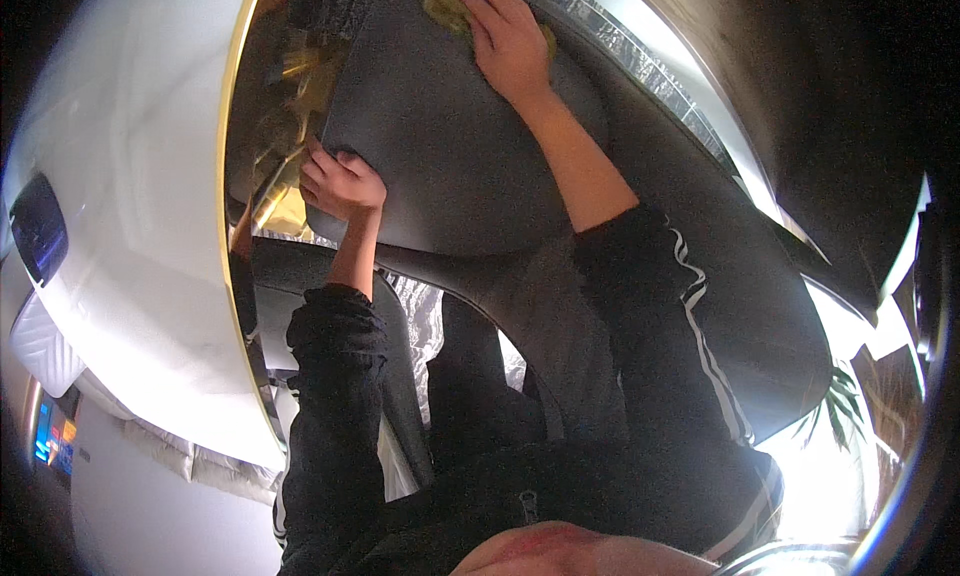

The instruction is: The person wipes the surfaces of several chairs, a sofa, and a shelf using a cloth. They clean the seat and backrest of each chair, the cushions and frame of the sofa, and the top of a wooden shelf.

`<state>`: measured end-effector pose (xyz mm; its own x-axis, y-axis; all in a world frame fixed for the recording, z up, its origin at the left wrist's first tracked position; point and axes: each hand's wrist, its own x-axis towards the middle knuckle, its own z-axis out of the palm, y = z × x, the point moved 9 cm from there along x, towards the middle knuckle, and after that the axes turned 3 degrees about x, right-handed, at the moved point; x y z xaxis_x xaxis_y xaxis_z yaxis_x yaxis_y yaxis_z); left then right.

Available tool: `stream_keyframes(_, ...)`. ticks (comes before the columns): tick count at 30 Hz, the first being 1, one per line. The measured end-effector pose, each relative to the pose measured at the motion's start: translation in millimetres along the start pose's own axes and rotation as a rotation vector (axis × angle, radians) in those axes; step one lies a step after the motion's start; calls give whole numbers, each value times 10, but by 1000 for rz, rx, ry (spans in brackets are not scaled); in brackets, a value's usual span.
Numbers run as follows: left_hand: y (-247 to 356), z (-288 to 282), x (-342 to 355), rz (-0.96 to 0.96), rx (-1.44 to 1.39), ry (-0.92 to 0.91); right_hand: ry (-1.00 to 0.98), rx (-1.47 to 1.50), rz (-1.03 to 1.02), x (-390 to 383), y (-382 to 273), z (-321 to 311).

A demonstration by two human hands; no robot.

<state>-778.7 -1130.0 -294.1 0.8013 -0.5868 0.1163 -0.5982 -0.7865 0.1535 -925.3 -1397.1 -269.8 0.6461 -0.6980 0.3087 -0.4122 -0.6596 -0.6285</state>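
A dark grey, smooth-covered chair spreads out in front of me, with a broad flat part and a curved side. On its far end lies a crumpled yellow-green cloth. My right hand is closed over this cloth and presses it against the grey surface; part of the cloth shows past the hand's right side. Nearer and to the left, my left hand has its fingers curled at the chair's left edge, gripping it. The undersides of those fingers are hidden.
Close on the left stands a large white glossy surface with a gold rim, its side dark and mirror-like. A dark object rests on it. Lower left is a lit screen. Green plant leaves show at the right.
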Motion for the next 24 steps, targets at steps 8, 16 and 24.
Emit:
stream_keyframes(8, -131, 26, -20, -36, 41, -41, -11, -247, 295, -1096, 216, -619)
stream_keyframes(16, -152, -45, 10, 20, -25, 15, 48, -429, 501, -2150, -603, -430)
stream_keyframes(24, -1267, 428, -155, -246, -470, -482, -610, 44, -336, -1929, -1625, 768)
